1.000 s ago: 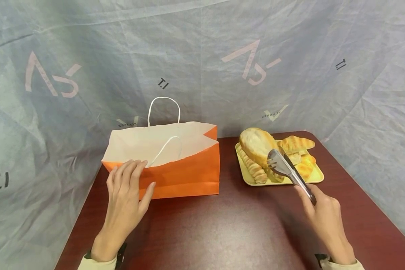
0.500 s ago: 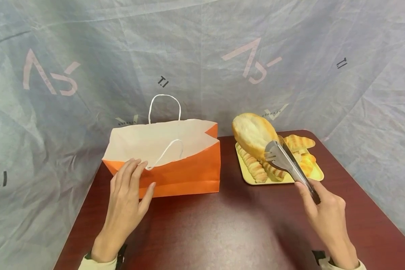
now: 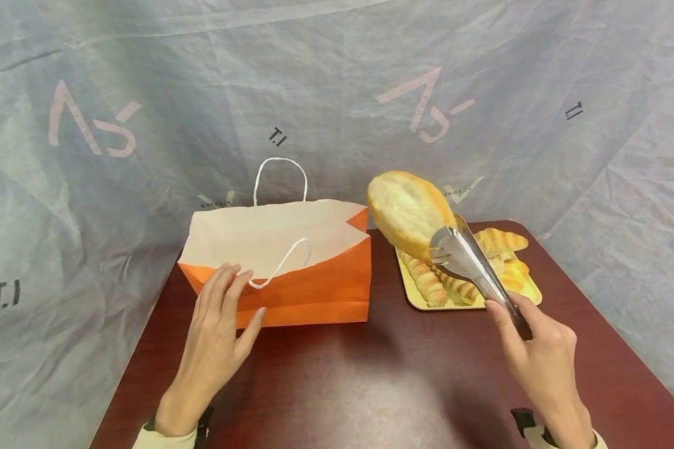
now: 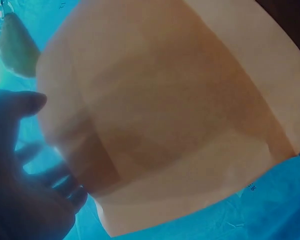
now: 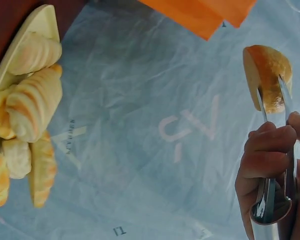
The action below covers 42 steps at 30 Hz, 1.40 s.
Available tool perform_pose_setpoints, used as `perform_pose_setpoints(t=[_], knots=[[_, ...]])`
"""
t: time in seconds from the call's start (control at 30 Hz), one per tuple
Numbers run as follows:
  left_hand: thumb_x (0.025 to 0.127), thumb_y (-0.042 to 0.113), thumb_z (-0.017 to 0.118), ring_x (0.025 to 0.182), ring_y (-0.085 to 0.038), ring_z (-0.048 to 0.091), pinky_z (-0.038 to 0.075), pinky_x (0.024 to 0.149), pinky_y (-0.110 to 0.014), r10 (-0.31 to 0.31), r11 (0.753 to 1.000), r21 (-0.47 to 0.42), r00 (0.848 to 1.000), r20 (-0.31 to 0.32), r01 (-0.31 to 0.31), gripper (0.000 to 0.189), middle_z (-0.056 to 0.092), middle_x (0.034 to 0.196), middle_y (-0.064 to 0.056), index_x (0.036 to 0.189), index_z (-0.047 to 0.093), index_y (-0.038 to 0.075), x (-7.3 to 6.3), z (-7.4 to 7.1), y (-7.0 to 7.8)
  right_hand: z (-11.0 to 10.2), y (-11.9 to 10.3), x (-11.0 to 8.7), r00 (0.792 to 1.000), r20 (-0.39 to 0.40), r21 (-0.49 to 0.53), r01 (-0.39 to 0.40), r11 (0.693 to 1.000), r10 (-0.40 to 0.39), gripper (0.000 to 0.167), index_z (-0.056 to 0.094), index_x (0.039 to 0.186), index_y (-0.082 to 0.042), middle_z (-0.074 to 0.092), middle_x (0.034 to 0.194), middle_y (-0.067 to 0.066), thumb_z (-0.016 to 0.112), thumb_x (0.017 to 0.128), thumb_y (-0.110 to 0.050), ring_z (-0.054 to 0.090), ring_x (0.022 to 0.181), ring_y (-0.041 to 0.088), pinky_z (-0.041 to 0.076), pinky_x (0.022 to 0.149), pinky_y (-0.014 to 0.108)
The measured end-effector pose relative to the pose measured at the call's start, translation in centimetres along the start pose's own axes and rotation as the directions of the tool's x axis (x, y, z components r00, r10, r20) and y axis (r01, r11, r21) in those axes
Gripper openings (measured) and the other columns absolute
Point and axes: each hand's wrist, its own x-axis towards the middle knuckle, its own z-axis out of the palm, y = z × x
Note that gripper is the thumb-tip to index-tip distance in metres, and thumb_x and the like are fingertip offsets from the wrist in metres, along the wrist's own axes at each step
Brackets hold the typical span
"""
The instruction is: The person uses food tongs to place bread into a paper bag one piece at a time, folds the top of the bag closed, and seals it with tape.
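My right hand [image 3: 539, 362] grips metal serving tongs [image 3: 485, 277], whose ends pinch a large oval piece of bread [image 3: 407, 209]. In the head view the bread hangs over the left back part of the yellow tray, pale cut face showing. The right wrist view shows the tongs [image 5: 288, 175] squeezed around one end of the bread [image 5: 270, 75]. On the left, my left hand [image 3: 213, 337] has its fingers extended at the front rim of an orange paper bag [image 3: 314, 293], near the white cord handle. The bag lies wide, its white inside showing.
The yellow tray [image 3: 421, 304] on the right of the dark red table [image 3: 371, 386] carries several breads, including twisted rolls [image 3: 427, 284] and a ridged croissant [image 3: 500, 242]. A grey printed sheet [image 3: 337, 93] hangs close behind.
The tongs have lifted the large bread off the tray, up and left toward the bag. My left hand stays at the bag's rim; the front handle has tipped slightly.
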Motion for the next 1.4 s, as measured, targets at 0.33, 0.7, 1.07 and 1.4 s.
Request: perform_pose_setpoints(t=[0.33, 0.7, 1.07, 1.4], knots=[[0.101, 0.044, 0.052, 0.133, -0.043, 0.041, 0.027, 0.114, -0.051, 0.018, 1.000, -0.019, 1.000, 0.000, -0.018, 0.056, 0.049, 0.140, -0.023, 0.137, 0.052, 0.001, -0.1, 0.0, -0.1, 0.3, -1.2, 3.8, 0.983, 0.008, 0.039, 0.180, 0.983, -0.181, 0.042, 0.068, 0.088, 0.000, 0.043, 0.060, -0.009, 0.064, 0.096, -0.041, 0.031, 0.052, -0.002, 0.025, 0.047, 0.016], [0.100, 0.044, 0.054, 0.132, -0.043, 0.042, 0.028, 0.111, -0.055, 0.027, 0.999, -0.035, 1.000, 0.001, -0.027, 0.056, 0.049, 0.140, -0.023, 0.136, 0.053, 0.002, -0.1, 0.1, 1.0, 2.1, -2.2, 6.2, 0.962, 0.073, 0.062, 0.259, 0.964, -0.264, 0.053, 0.071, 0.094, -0.001, 0.050, 0.063, -0.007, 0.052, 0.100, -0.051, 0.036, 0.051, 0.001, 0.029, 0.045, 0.018], [0.100, 0.044, 0.053, 0.130, -0.043, 0.043, 0.023, 0.112, -0.060, 0.023, 1.000, -0.005, 1.000, -0.015, -0.023, 0.053, 0.052, 0.137, -0.021, 0.134, 0.055, 0.003, -0.2, 0.5, 1.9, 3.6, -2.2, 6.7, 0.945, 0.160, 0.093, 0.272, 0.958, -0.284, 0.052, 0.071, 0.102, -0.006, 0.053, 0.065, -0.007, 0.050, 0.100, -0.053, 0.042, 0.053, 0.006, 0.033, 0.048, 0.020], [0.100, 0.043, 0.052, 0.129, -0.043, 0.043, 0.023, 0.114, -0.057, 0.017, 1.000, -0.002, 1.000, -0.014, -0.017, 0.053, 0.053, 0.134, -0.021, 0.134, 0.055, 0.003, -0.4, 0.6, 2.1, 4.2, -3.0, 6.4, 0.929, 0.255, 0.127, 0.242, 0.962, -0.268, 0.025, 0.068, 0.106, -0.006, 0.054, 0.068, -0.007, 0.071, 0.093, -0.027, 0.043, 0.053, 0.006, 0.037, 0.049, 0.018]])
